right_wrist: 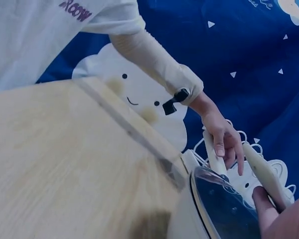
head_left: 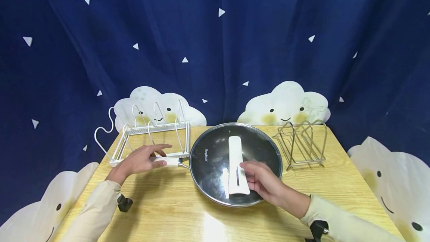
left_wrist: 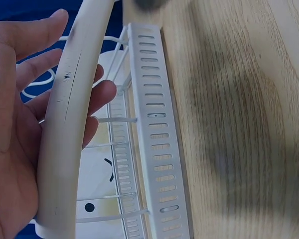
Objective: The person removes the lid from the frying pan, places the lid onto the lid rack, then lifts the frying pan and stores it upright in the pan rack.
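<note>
A frying pan with a white side (right_wrist: pixel 182 216) sits on the table under a round glass lid (head_left: pixel 211 174). Thumb on one side and fingers on the other, my right hand (head_left: pixel 265 182) grips the lid's long white upright handle (head_left: pixel 235 148). At the left, my left hand (head_left: pixel 142 159) is over the pan's white handle (head_left: pixel 172 161), its fingers extended and loosely bent. In the left wrist view this pan handle (left_wrist: pixel 70 119) crosses in front of the palm, with fingertips (left_wrist: pixel 102 94) showing past its far edge; the thumb stands away from it.
Behind the left hand stands a white wire rack (head_left: pixel 186 137) with a slotted base and several looped dividers. A metal wire rack (head_left: pixel 307 161) is at the right. The wooden table (head_left: pixel 174 204) ends at a dark blue curtain (head_left: pixel 215 47) with cloud shapes.
</note>
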{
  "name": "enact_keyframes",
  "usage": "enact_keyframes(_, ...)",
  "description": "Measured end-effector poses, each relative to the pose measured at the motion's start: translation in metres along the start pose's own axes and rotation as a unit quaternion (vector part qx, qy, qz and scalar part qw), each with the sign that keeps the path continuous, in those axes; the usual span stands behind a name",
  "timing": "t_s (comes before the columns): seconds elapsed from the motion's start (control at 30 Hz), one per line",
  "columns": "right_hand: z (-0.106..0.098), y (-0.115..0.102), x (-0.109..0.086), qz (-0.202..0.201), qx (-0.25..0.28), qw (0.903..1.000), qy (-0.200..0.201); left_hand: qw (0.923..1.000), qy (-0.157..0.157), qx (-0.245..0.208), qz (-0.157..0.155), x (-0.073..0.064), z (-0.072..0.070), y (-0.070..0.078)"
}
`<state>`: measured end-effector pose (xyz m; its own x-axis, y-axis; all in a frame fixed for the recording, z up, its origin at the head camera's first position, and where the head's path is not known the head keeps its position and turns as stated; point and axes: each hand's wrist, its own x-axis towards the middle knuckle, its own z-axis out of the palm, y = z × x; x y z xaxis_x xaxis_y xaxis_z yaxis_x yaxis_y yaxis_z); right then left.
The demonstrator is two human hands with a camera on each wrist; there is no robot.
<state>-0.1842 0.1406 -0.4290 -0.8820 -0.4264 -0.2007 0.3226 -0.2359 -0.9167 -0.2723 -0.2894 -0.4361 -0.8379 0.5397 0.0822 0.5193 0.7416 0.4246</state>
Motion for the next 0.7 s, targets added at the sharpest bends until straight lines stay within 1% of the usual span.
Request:
enact_keyframes(0.1, 0.004, 0.004, 0.001, 0.004, 0.010, 0.9999, 0.011, 1.0000, 0.005, 0.007, 0.004, 0.000, 0.001, 0.000)
enact_keyframes(0.2, 0.008, 0.006, 0.000, 0.011, 0.005, 0.9998, 0.018, 0.9998, 0.007, 0.016, 0.006, -0.001, 0.002, 0.000)
enact_keyframes(0.33, 0.016, 0.007, 0.001, 0.021, 0.026, 0.9994, 0.006, 0.9997, 0.011, 0.019, 0.007, -0.001, 0.003, -0.001)
enact_keyframes(0.43, 0.023, 0.010, 0.005, 0.015, 0.053, 0.9985, 0.001, 0.9998, 0.015, 0.014, 0.007, -0.002, 0.004, -0.001)
enact_keyframes(0.53, 0.031, 0.015, 0.006, 0.004, 0.059, 0.9981, 0.016, 0.9998, 0.014, 0.011, 0.003, -0.002, 0.004, -0.001)
enact_keyframes(0.7, 0.043, 0.024, 0.008, -0.008, 0.069, 0.9962, 0.053, 0.9998, 0.012, 0.012, 0.002, -0.002, 0.005, 0.000)
